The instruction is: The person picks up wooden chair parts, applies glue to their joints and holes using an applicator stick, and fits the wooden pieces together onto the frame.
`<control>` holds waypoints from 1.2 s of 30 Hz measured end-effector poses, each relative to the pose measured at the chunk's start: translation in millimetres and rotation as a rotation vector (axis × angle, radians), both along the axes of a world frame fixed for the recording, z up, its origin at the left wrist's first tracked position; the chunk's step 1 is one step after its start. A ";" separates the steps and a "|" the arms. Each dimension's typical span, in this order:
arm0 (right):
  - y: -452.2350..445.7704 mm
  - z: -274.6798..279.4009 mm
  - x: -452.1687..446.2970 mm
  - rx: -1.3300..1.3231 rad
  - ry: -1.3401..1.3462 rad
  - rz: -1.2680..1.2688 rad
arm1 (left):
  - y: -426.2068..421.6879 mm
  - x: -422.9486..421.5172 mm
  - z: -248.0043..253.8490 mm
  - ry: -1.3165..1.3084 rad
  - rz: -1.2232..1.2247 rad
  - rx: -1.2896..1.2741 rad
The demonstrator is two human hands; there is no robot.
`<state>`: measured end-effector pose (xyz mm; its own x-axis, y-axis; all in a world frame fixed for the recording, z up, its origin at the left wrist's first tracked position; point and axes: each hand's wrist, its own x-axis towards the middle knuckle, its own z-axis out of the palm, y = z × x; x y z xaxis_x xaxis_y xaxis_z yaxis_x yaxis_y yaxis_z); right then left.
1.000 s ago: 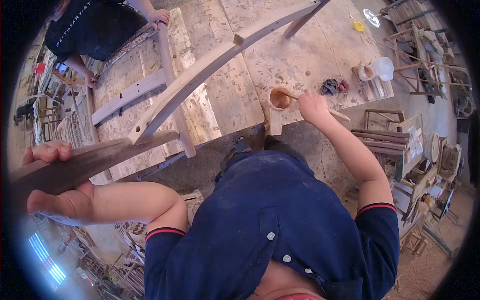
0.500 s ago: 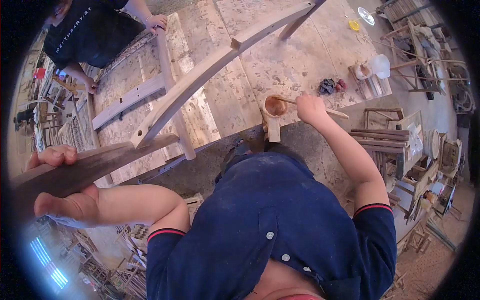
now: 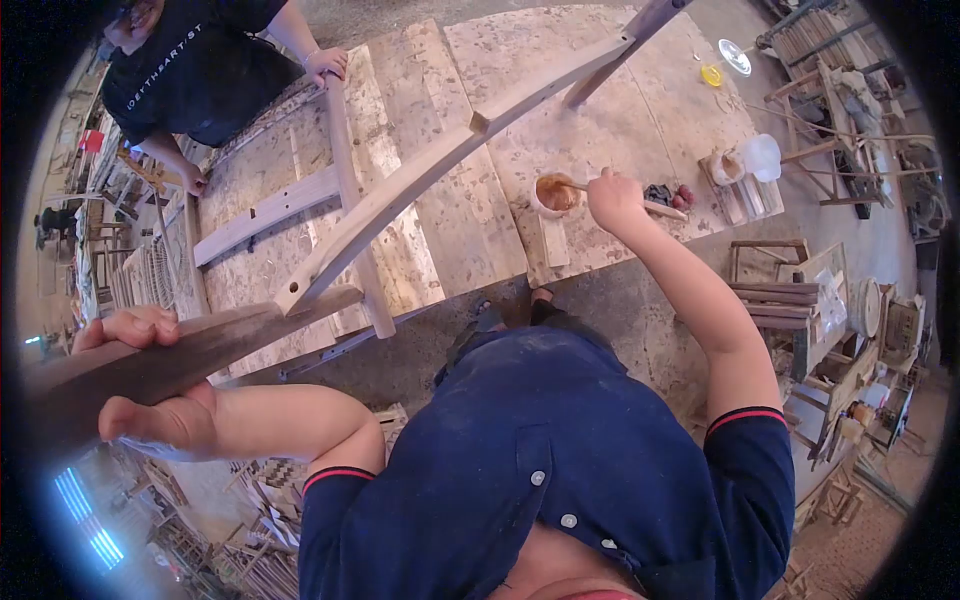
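Wooden frame [image 3: 400, 190] slants over the counter [image 3: 570, 140], its dark near end grasped in the fingers of the left hand [image 3: 178, 420]. The pot [image 3: 552, 211] now sits farther in from the counter's near edge than before. Fingers of the right hand [image 3: 615, 200] clench the stick [image 3: 665, 211], its tip in the pot, closer to the dark cloth [image 3: 657, 191].

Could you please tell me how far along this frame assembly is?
Apparently done: the curved rail meets the dark leg and the far post.
In hand: the left hand grips the leg; the right hand holds a stick dipping into the cup of brown paste.
Possibly left: the hole in the rail's near end looks unfilled.
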<state>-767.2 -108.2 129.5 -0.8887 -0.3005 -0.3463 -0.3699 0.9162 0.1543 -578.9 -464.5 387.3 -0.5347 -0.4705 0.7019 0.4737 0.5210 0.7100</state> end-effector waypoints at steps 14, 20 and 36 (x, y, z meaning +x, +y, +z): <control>62.3 -27.3 -9.1 -0.590 -0.514 -0.294 | -2.1 6.9 -4.5 0.022 -0.071 0.038; 86.2 -14.2 35.0 -0.994 -0.498 -0.469 | -4.2 7.7 -6.0 0.018 -0.090 0.054; 49.4 40.3 79.5 -1.524 -0.519 -0.536 | 3.5 14.2 -8.7 0.060 -0.195 0.016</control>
